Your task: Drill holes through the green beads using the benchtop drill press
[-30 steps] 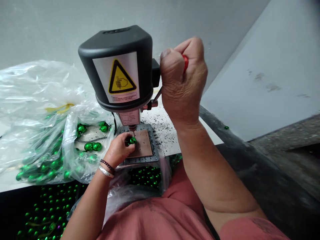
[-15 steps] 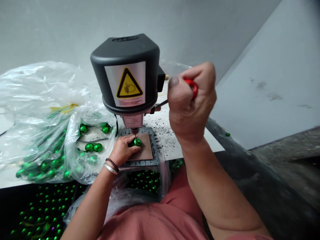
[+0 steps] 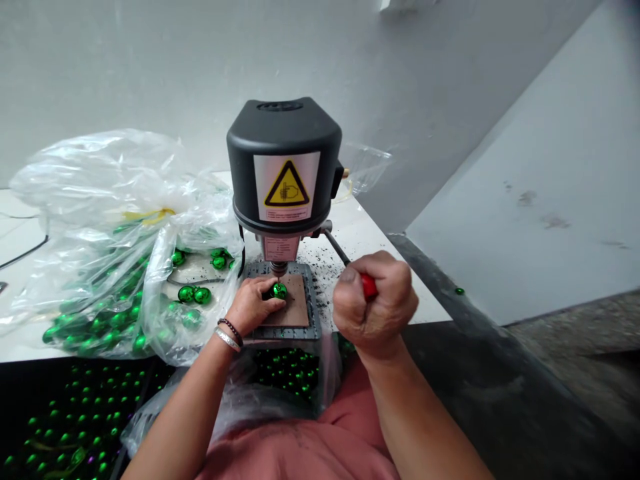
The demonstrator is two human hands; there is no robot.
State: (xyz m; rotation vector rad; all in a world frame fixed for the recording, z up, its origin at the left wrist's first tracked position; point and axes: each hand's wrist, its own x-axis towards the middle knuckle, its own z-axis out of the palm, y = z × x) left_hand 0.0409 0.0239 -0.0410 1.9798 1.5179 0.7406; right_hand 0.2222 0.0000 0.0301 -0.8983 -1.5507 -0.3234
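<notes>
My left hand pinches a shiny green ball between thumb and fingers. The ball rests on a brown board on the base of a black bench drill press. Directly above it is the drill's chuck, with the thin bit reaching the top of the ball; whether it has entered cannot be made out. My right hand is wrapped round the red knob of the press's lever, to the right of the machine and low.
Clear plastic bags with several green balls cover the table's left side. Loose green balls lie left of the press. Dark shavings litter the white table. Containers of green balls stand below its front edge.
My right hand has pulled the lever's red knob down. My left hand keeps holding the green ball under the drill. The camera view has shifted, so the press appears further right.
</notes>
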